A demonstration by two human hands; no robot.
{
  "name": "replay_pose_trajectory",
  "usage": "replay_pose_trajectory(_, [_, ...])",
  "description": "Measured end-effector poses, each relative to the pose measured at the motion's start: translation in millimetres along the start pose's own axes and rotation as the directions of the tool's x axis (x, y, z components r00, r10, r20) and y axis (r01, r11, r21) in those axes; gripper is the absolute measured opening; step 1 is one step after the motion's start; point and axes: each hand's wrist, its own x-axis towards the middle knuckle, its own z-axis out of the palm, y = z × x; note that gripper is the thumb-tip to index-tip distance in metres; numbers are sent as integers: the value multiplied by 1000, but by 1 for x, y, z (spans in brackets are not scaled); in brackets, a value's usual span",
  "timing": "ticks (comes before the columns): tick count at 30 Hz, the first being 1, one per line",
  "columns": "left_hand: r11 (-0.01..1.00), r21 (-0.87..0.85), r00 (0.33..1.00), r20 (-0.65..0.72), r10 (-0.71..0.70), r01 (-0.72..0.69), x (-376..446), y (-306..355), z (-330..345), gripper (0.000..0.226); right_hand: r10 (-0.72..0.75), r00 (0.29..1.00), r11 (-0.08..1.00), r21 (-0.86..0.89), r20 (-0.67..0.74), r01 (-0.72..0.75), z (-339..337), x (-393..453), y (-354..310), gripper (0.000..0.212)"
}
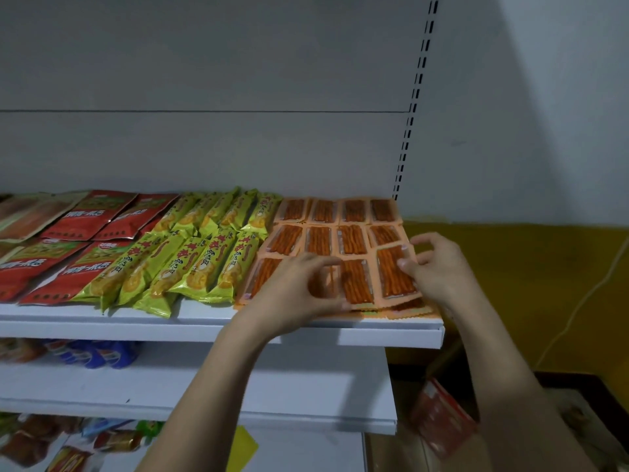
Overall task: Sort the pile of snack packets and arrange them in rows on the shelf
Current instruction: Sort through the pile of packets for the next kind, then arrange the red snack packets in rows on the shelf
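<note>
Top shelf (211, 321), white, carries three product groups laid flat in rows. Red snack bags (85, 216) occupy the left portion; green-yellow biscuit packets (190, 264) lie in two rows at the centre; orange packets of spicy sticks (350, 212) fill the right end in three rows, reaching the shelf's front edge.

Left hand (299, 284) rests over the front row of orange packets, fingers curled, thumb low near the front edge; whether it pinches a packet or only presses on it cannot be told. Right hand (432, 264) pinches the front-right orange packet (396, 272) along its right edge, thumb on top of the clear window, fingers spread at its upper corner. That packet sits slightly skewed, overlapping further orange packets beneath it at the shelf's front right corner.

Lower shelves (306, 379) hold blurred blue and brown packets at the left. A red carton (442, 417) lies below at right, against a yellow wall (510, 253)
</note>
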Motion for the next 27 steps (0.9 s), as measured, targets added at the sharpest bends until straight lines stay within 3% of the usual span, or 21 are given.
replay_pose_trajectory(2, [994, 110, 991, 131, -11, -4, 0, -4, 1, 78, 14, 1000, 990, -144, -8, -15, 5, 3, 11, 40])
replay_pose_trajectory(5, [967, 248, 991, 133, 21, -53, 8, -6, 6, 71, -36, 998, 953, -303, -57, 17, 15, 7, 19, 39])
replay_pose_trajectory(10, [942, 325, 991, 130, 41, -82, 9, -1, -4, 82, -309, 938, 927, -272, -159, 259, 14, 0, -5, 22])
replay_pose_trajectory(13, [940, 338, 998, -31, 58, -44, 12, -8, -32, 67, -406, 914, 890, -228, -2, 395, 30, -10, -43, 16])
replay_pose_trajectory(17, [903, 398, 969, -235, -73, 165, 0, -46, -88, 56, -509, 827, 782, -274, 238, 560, 87, -18, -93, 20])
replay_pose_trajectory(21, [861, 360, 915, -317, -249, 358, -48, -118, -157, 56, -562, 719, 674, -277, 409, 685, 173, -36, -155, 30])
replay_pose_trajectory(24, [836, 297, 862, -372, -343, 461, -105, -173, -215, 69, -595, 626, 612, -221, 504, 760, 250, -69, -207, 32])
replay_pose_trajectory(27, [793, 262, 803, -427, -416, 550, -174, -227, -267, 55, -619, 525, 524, -191, 584, 830, 329, -111, -261, 32])
